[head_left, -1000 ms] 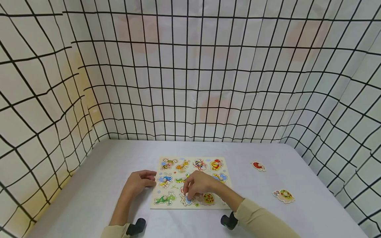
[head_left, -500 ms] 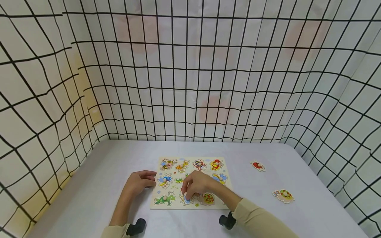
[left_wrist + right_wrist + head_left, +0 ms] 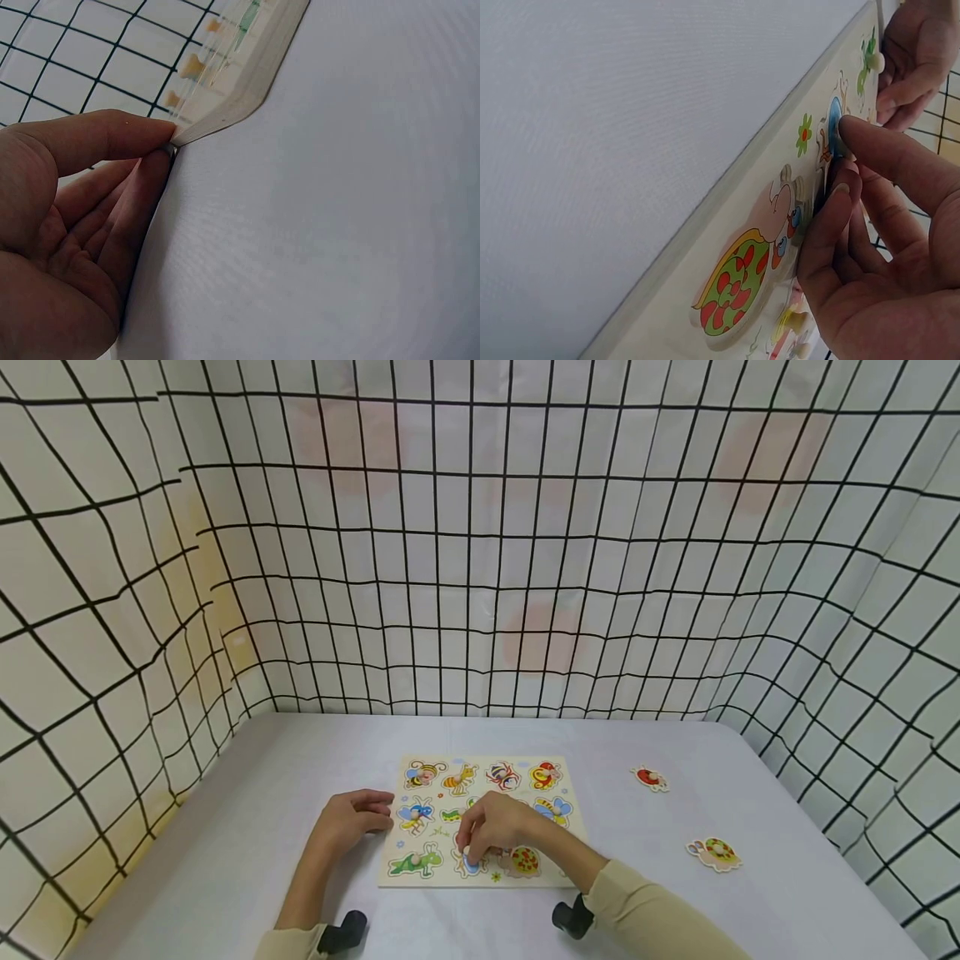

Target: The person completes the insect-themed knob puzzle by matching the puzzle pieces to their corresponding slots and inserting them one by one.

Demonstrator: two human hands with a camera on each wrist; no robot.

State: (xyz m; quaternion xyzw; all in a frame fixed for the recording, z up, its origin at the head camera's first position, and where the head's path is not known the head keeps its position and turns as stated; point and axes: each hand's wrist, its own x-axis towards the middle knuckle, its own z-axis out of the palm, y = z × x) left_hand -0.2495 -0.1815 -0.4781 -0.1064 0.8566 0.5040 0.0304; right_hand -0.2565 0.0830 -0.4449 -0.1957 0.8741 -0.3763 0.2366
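A wooden peg puzzle board (image 3: pixel 442 880) with insect pictures lies on the table. At its lower middle, my right hand (image 3: pixel 497 823) pinches a blue bug puzzle piece (image 3: pixel 471 867) between thumb and fingers. In the right wrist view that blue bug piece (image 3: pixel 834 118) sits at the board's surface, its knob mostly covered by the fingertips; whether it lies fully flush I cannot tell. My left hand (image 3: pixel 349 817) rests beside the board's left edge. Its thumb and finger tips touch that edge in the left wrist view, fingers fairly straight.
To the right of the board lie a loose ladybug piece (image 3: pixel 650 779) and a loose snail piece (image 3: pixel 716 853). A snail picture (image 3: pixel 739 285) shows in its recess beside my right hand. Several knobbed pieces sit in the board. A black grid on white sheeting (image 3: pixel 480 560) surrounds the table.
My right hand has shifted slightly left with the blue bug piece, then stayed nearly still. The left hand and the loose pieces have not moved.
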